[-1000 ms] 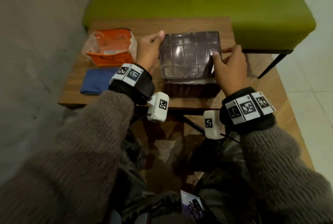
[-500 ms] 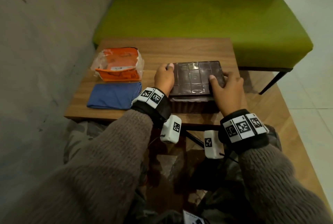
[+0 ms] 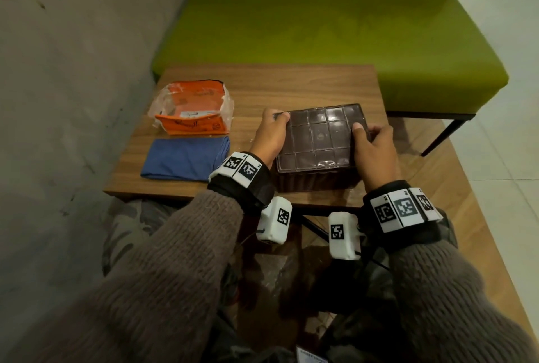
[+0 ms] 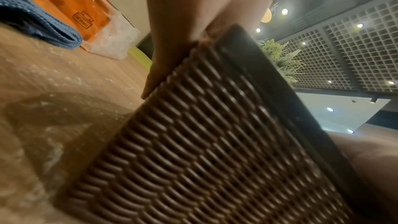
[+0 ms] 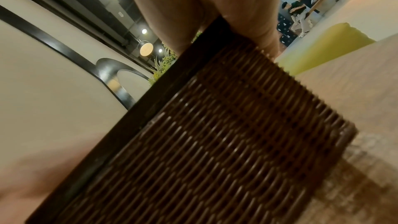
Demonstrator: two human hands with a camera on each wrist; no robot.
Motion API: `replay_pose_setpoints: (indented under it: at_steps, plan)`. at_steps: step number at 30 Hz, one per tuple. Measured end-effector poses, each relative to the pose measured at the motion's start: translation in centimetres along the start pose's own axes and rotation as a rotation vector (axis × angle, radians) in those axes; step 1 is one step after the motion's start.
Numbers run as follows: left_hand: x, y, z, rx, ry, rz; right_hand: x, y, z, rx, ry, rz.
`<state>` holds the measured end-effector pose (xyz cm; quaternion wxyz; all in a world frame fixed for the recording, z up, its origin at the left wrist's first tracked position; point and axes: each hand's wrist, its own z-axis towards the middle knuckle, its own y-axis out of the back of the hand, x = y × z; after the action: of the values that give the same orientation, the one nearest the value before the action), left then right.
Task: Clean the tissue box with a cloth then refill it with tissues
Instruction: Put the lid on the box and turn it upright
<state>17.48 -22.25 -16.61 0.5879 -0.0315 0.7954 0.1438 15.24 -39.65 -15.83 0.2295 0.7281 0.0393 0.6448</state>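
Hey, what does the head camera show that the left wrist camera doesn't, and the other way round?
Only the head view shows the right hand holding the tissue box's right end, the box's glossy gridded top, and the green bench.

Only the left wrist view shows the box's woven side close up, a plant, and a ceiling grid with lights.

Both show the left hand holding the box's left end, the blue cloth, the orange tissue pack and the wooden table.
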Motion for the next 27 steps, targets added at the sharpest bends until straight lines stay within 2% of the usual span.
replay_pose_setpoints:
  at_steps: [7,11,18,27]
  plan:
    - [0.3,-0.4,-0.4,-0.085,-0.058,0.044,0.0,-0.2,0.4,-0.018,0.003,-0.059]
    - [0.1,-0.4,-0.6,-0.092,-0.039,0.004,0.2,-0.4,0.3,-0.037,0.007,-0.076]
    - [-0.2,-0.2,-0.7,-0.084,-0.020,-0.073,0.2,-1.2,-1.3,-0.173,0.210,0.040]
    - [-0.2,-0.5,-1.0,-0.111,-0.084,0.021,0.4,-0.3,-0.7,-0.093,0.156,-0.052]
